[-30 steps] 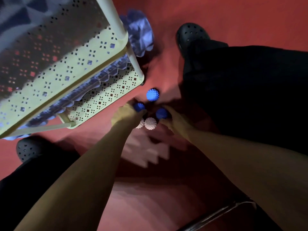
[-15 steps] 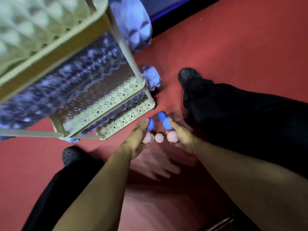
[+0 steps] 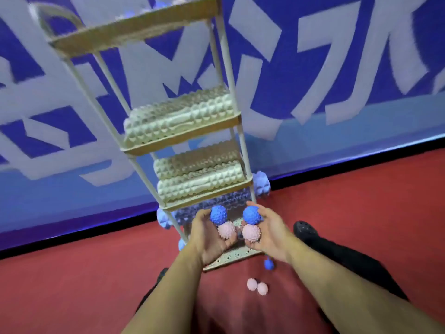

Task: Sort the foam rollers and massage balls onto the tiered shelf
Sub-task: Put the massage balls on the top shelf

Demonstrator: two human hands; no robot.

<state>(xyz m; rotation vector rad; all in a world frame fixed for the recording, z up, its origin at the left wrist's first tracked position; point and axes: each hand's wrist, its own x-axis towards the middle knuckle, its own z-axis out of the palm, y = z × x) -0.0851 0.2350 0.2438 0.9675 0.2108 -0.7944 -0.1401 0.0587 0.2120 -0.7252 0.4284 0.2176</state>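
My left hand (image 3: pixel 209 239) holds a blue spiky ball (image 3: pixel 218 214) and a pink spiky ball (image 3: pixel 226 231) in its cupped palm. My right hand (image 3: pixel 269 233) holds another blue ball (image 3: pixel 251 215) and pink ball (image 3: pixel 251 233). Both hands are raised in front of the cream tiered shelf (image 3: pixel 183 135). Cream foam rollers (image 3: pixel 179 120) lie on the upper middle tier, two more cream rollers (image 3: pixel 199 179) on the tier below, and a lilac roller (image 3: pixel 212 207) on a low tier. Two pink balls (image 3: pixel 257 286) and a blue ball (image 3: pixel 268 264) lie on the red floor.
A lilac roller end (image 3: pixel 261 183) sticks out at the shelf's right, another lilac piece (image 3: pixel 163 216) at its left. A blue and white wall (image 3: pixel 337 80) stands behind. My black shoe (image 3: pixel 304 230) and trouser leg sit to the right on the red floor (image 3: pixel 72 273).
Both hands have lifted off the floor, each carrying a blue and a pink ball, up in front of the shelf. My view has swung upward from the floor to the shelf and wall.
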